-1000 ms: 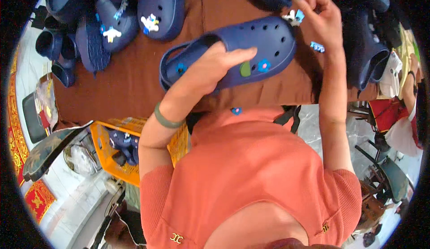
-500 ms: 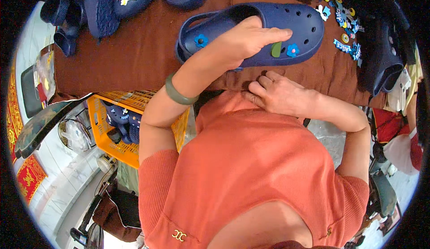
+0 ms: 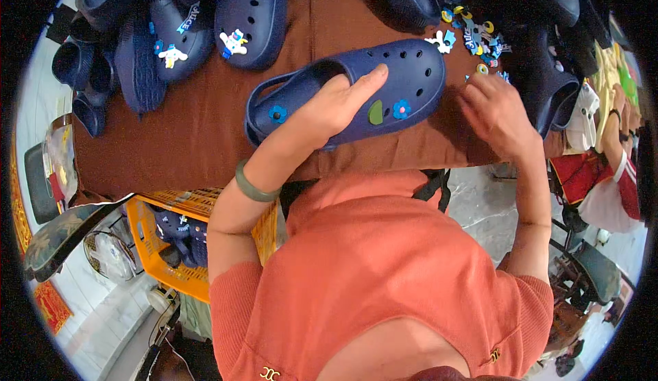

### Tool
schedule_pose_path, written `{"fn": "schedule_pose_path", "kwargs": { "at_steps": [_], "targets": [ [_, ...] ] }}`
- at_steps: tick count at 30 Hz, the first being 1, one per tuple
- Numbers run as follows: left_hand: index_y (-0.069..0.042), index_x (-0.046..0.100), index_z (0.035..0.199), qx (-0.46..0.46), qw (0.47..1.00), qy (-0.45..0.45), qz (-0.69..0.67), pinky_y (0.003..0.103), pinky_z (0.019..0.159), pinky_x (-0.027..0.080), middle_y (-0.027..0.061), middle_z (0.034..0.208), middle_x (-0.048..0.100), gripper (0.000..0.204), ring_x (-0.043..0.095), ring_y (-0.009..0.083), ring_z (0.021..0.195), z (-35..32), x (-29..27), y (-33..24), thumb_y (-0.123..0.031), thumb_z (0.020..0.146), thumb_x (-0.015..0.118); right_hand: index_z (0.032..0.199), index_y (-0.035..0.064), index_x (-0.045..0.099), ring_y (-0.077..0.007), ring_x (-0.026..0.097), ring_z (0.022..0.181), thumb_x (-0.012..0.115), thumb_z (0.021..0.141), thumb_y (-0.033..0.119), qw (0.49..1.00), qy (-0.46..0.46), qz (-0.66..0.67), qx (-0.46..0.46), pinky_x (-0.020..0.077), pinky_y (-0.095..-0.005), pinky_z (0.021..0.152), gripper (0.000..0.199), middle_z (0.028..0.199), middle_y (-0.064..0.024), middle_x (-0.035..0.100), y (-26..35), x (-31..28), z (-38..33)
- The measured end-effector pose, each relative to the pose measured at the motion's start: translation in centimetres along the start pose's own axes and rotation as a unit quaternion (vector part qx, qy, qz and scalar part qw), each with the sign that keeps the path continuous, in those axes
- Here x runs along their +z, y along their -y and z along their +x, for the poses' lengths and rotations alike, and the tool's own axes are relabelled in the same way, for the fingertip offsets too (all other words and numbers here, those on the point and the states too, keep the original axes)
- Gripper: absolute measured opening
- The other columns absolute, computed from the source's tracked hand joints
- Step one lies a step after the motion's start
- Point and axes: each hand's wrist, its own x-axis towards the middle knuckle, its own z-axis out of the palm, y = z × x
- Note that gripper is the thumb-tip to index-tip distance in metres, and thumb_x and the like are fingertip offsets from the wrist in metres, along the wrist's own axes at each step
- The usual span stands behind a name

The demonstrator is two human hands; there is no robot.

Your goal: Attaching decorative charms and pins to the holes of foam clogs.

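Observation:
My left hand [image 3: 337, 107] grips a navy clog [image 3: 404, 72], its thumb lying along the top and its fingers out of sight beneath the near side. On the clog's upper sit a green half-round charm [image 3: 375, 112] and a blue flower charm [image 3: 401, 109] with a pink centre. Another blue flower charm [image 3: 277, 113] is at the heel strap. My right hand [image 3: 497, 117] is over the brown cloth beyond the clog's toe, with bent, slightly parted fingers and nothing visible in them. A pile of small charms [image 3: 480, 38] in blue, white and yellow lies just past its fingertips.
Several navy clogs [image 3: 253, 18] with charms stand along the left and back of the brown cloth [image 3: 185, 141]. More dark clogs [image 3: 548, 86] are at the right. Below the table's left side, an orange crate [image 3: 164, 271] contains clogs. Another person's arm [image 3: 615, 134] shows far right.
My right hand has moved from the table's near edge out to the right, beside the charm pile. My left hand still holds the clog, which appears lower and further left as the view shifts.

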Motion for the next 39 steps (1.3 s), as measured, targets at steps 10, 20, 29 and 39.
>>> {"fn": "schedule_pose_path", "kwargs": {
  "at_steps": [10, 20, 29, 39],
  "targets": [
    [0.000, 0.052, 0.132, -0.008, 0.998, 0.013, -0.060, 0.032, 0.091, 0.054, 0.0117, 0.121, 0.064, 0.049, 0.066, 0.0170, 0.104, 0.5, -1.1, 0.8, -0.040, 0.106, 0.040, 0.142, 0.0060, 0.043, -0.0380, 0.036, 0.138, 0.067, 0.071, 0.070, 0.984, -0.123, 0.105, -0.076, 0.0229, -0.0549, 0.113, 0.099, 0.149, -0.0189, 0.037, 3.5, 3.4, 5.7],
    [0.002, 0.057, 0.126, 0.092, 0.995, -0.027, 0.007, 0.027, 0.083, 0.053, 0.0093, 0.112, 0.066, 0.046, 0.065, 0.0121, 0.098, 1.1, -1.3, 2.2, -0.037, 0.106, 0.043, 0.137, 0.0021, 0.051, -0.0309, 0.045, 0.134, 0.068, 0.083, 0.037, 0.971, -0.226, 0.010, -0.081, 0.0379, -0.0452, 0.108, 0.066, 0.144, -0.0140, 0.049, 4.2, 5.9, 6.7],
    [0.002, 0.054, 0.129, 0.071, 0.995, -0.052, 0.050, 0.029, 0.089, 0.053, 0.0098, 0.120, 0.064, 0.044, 0.064, 0.0133, 0.103, 1.8, -1.6, 2.4, -0.033, 0.106, 0.042, 0.132, -0.0023, 0.054, -0.0338, 0.052, 0.129, 0.064, 0.084, 0.015, 0.953, -0.277, 0.070, -0.102, 0.0411, -0.0455, 0.108, 0.052, 0.138, -0.0182, 0.054, 4.0, 6.8, 6.9],
    [0.001, 0.051, 0.135, -0.030, 0.994, -0.023, -0.105, 0.032, 0.097, 0.050, 0.0110, 0.126, 0.060, 0.055, 0.061, 0.0166, 0.112, 1.3, -0.6, 0.9, -0.043, 0.107, 0.033, 0.110, 0.0015, 0.063, -0.0341, 0.062, 0.085, 0.076, 0.073, 0.008, 0.880, -0.384, 0.241, -0.145, 0.0514, -0.0404, 0.078, 0.040, 0.095, -0.0130, 0.063, 4.5, 6.7, 7.1]
  ]
}}
